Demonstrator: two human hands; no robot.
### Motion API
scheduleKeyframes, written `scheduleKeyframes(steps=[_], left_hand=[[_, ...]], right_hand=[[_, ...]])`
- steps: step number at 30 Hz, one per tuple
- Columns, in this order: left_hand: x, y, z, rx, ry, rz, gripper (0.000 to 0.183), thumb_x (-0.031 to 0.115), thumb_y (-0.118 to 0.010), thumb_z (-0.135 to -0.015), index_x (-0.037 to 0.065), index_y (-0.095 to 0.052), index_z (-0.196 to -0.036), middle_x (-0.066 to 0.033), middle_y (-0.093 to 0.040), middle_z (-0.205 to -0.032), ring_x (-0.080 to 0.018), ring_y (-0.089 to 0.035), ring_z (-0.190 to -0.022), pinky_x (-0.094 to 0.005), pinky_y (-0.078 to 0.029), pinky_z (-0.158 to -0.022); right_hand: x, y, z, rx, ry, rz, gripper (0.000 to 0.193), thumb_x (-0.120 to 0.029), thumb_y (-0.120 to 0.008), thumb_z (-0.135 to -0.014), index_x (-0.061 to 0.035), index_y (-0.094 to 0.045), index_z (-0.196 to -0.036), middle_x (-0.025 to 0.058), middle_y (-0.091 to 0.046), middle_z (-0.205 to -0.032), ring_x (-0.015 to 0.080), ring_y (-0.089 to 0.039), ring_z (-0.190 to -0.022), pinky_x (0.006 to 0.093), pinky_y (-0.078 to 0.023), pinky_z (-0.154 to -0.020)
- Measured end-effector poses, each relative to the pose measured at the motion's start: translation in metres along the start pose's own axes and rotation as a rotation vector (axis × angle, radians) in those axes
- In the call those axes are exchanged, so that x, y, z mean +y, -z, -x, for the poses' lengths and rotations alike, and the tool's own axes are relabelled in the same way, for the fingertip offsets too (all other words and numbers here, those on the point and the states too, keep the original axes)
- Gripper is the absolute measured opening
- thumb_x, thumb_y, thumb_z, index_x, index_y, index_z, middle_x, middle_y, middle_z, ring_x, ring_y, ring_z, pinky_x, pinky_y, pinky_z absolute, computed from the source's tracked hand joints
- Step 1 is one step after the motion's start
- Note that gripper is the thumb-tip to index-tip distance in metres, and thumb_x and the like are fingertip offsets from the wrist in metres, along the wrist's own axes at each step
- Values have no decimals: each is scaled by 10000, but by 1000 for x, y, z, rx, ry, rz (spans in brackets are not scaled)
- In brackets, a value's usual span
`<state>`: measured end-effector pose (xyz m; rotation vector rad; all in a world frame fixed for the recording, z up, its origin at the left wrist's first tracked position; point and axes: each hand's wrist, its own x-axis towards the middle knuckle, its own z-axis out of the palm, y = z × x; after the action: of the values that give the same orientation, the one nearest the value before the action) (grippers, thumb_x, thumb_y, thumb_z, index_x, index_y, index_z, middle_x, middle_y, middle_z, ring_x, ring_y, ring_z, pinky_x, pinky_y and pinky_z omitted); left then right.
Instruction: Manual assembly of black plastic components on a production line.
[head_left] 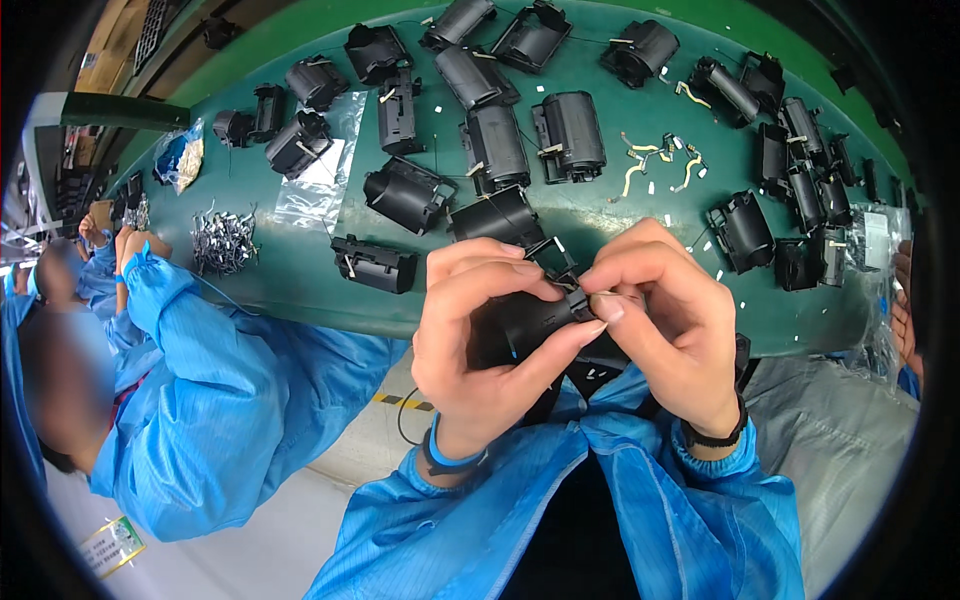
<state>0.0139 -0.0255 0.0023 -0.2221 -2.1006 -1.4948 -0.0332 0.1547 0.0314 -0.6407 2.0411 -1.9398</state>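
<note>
Both hands are working close to the body, above the near edge of the green desk. The left hand is curving around a black case, fingers along its far side and thumb along its near side; this grip is probably steadying the case while leaving its right end exposed. The right hand is meeting that end, its thumb and forefinger pressed together and pinching a thin piece too small to identify. The two thumb tips are lying close together, apparently so that one hand is bracing against the other's fine pressure.

Beyond the hands, similar cases are lying spaced apart in loose rows, presumably so that each can be lifted singly. On the right, other cases are sitting more closely together. Pale cables are lying loose between these groups, seemingly within the right hand's reach. On the left, a clear bag is lying flat partly beneath one case, and a pile of small parts is resting heaped together, perhaps to prevent scattering. A co-worker in a blue gown is sitting on the left, beside the same desk.
</note>
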Motion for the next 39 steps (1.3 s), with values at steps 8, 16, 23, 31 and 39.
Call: scheduleKeyframes(steps=[8, 16, 23, 31, 39], left_hand=[[0, -3, -10, -61, -180, -202, 505, 121, -972, -601, 46, -666, -997, -80, -667, -893, -300, -595, -925, -447, -493, -863], [1, -7, -6, 46, -188, -226, 392, 106, -963, -597, 128, -746, -922, -33, -705, -996, -256, -613, -913, -353, -510, -813], [-9, -2, -3, -20, -231, -227, 632, 143, -966, -673, 112, -549, -1147, -132, -648, -1059, -275, -604, -954, -413, -488, -824], [-12, -7, -1, 71, -158, -14, 703, 96, -955, -689, 79, -488, -1213, -115, -686, -1032, -241, -595, -914, -376, -477, -831], [-13, -7, 1, 42, -165, -74, 641, 39, -950, -667, 82, -567, -1179, -73, -720, -993, -224, -618, -930, -343, -478, -821]], right_hand=[[-3, -2, 1, 72, -279, -410, 117, 13, -628, -993, 47, -653, -1103, 22, -634, -982, 15, -533, -769, 186, -416, -643], [-7, 2, -9, 28, -379, -517, 125, 10, -629, -1004, 39, -633, -1125, 9, -662, -983, 41, -632, -900, 193, -506, -773], [-2, -1, -7, 36, -341, -447, 149, 19, -655, -973, 38, -620, -1117, 46, -631, -1020, 53, -578, -872, 209, -462, -736], [5, -6, -5, 34, -163, -346, 132, 50, -623, -973, 38, -605, -1103, 84, -587, -1063, 97, -564, -922, 240, -467, -805], [18, -10, 1, 104, -53, -171, 164, 63, -647, -966, 60, -612, -1127, 100, -658, -1091, 127, -649, -1008, 275, -528, -900]])
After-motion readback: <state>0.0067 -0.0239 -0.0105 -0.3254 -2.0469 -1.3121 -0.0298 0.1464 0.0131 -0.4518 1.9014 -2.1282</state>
